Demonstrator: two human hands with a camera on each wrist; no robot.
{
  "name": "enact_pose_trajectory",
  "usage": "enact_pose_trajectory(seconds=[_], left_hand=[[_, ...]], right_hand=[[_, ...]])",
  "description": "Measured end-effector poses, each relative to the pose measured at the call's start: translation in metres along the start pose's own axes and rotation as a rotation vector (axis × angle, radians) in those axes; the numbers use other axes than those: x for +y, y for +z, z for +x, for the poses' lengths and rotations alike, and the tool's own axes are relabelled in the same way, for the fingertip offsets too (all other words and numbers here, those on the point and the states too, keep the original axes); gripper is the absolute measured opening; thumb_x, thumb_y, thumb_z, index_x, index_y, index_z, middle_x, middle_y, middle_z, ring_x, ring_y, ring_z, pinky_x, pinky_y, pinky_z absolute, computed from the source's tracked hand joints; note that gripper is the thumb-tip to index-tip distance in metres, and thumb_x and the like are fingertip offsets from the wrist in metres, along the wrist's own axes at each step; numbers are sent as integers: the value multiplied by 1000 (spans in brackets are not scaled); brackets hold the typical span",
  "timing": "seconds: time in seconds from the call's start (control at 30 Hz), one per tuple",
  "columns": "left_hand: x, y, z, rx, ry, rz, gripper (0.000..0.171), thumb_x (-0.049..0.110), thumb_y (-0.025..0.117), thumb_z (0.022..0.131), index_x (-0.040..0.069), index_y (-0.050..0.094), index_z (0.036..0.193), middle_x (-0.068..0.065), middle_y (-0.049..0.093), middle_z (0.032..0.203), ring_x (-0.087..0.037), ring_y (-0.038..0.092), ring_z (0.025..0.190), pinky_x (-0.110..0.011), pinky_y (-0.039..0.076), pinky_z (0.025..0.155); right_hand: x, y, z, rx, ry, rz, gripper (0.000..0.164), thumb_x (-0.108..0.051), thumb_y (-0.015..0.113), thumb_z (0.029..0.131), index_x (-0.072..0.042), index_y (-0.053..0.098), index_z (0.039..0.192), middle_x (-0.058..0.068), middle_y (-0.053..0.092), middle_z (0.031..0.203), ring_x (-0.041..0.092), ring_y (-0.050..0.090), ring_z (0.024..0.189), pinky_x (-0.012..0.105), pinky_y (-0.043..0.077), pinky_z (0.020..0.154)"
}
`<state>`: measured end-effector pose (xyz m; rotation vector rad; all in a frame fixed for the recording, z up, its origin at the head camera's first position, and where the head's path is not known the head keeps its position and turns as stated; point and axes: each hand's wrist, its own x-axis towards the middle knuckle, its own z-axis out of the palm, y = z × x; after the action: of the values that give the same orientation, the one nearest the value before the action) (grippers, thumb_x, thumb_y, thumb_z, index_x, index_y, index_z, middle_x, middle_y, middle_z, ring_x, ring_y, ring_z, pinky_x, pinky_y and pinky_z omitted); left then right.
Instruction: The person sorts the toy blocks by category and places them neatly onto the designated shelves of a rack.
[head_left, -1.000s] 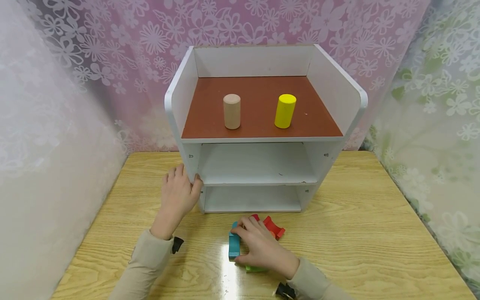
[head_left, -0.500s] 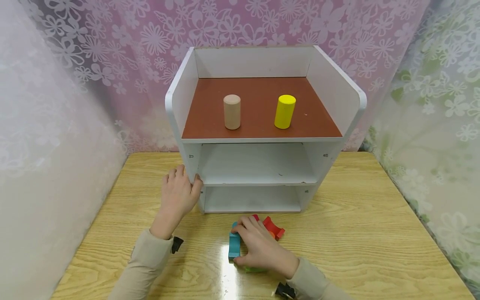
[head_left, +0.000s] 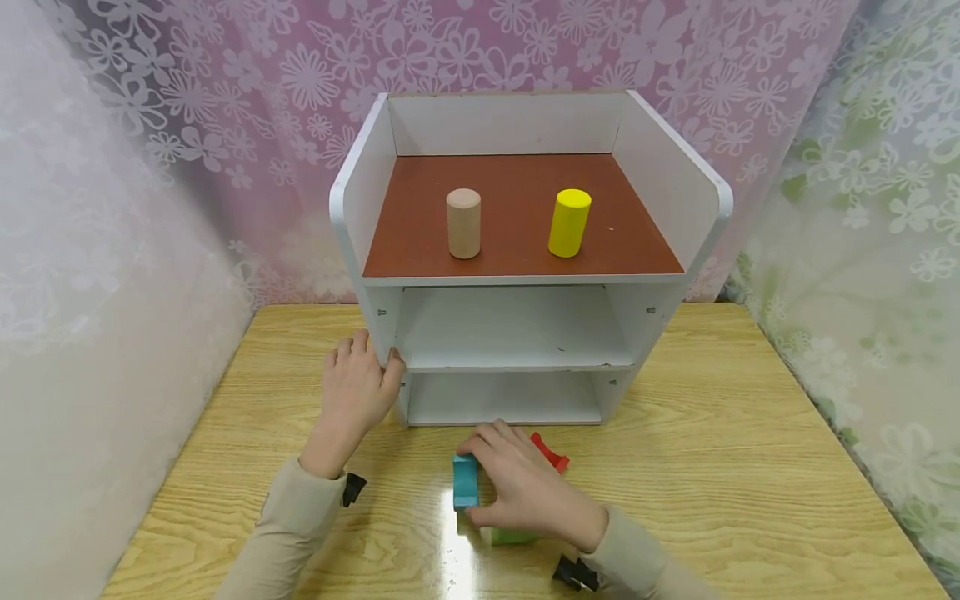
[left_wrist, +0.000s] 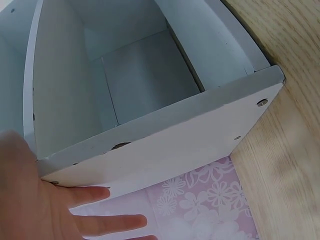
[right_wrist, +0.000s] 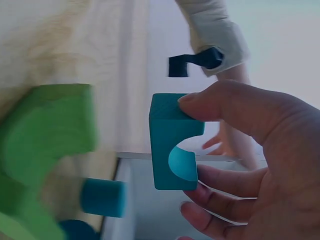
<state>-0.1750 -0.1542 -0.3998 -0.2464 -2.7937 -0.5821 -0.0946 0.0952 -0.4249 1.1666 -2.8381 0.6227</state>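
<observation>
My right hand (head_left: 525, 492) pinches a teal arch block (head_left: 465, 483) between thumb and fingers, low in front of the shelf unit. In the right wrist view the block (right_wrist: 162, 150) shows its rounded cutout, with the thumb on one end and fingertips at the other. At the left side panel of the white shelf unit (head_left: 517, 329), my left hand (head_left: 356, 383) holds on, thumb over the front edge. The left wrist view shows its fingers (left_wrist: 112, 225) reaching out along the panel's outer side.
Beside the right hand lie a red curved block (head_left: 551, 454) and a green block (head_left: 513, 536), both partly hidden. A teal cylinder (right_wrist: 102, 197) appears near the green one. On the brown top stand a plain wooden cylinder (head_left: 464, 225) and a yellow cylinder (head_left: 570, 223).
The right hand has shifted slightly away from me with the teal arch block, which now appears a little higher in the head view. My left hand stays where it was.
</observation>
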Motion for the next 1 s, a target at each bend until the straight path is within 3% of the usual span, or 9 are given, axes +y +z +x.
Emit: enact_pose_trajectory(seconds=[0.2,0.6,1.0], left_hand=[[0,1,0,11,-2,-8,54,37,29,102,-1,49,135,-22,53,127,-47,47,117,-60,33,99],[-1,2,0,1,-4,-12,55,38,28,102,0,49,136,-21,54,126,-45,48,114,-59,33,99],[1,-1,0,-17,-14,-17,54,37,28,103,-1,51,133,-20,55,124,-43,49,112,-57,35,98]], right_hand=[[-5,-24,5,80,-49,33,63,-35,85,70,-12,63,125,-4,56,117,14,49,103,39,44,85],[-1,-63,23,232,-172,31,58,-30,85,71,-10,65,121,-1,57,116,17,51,103,36,44,85],[7,-97,52,222,-200,96,56,-30,82,77,-7,63,125,3,57,121,18,52,108,38,45,92]])
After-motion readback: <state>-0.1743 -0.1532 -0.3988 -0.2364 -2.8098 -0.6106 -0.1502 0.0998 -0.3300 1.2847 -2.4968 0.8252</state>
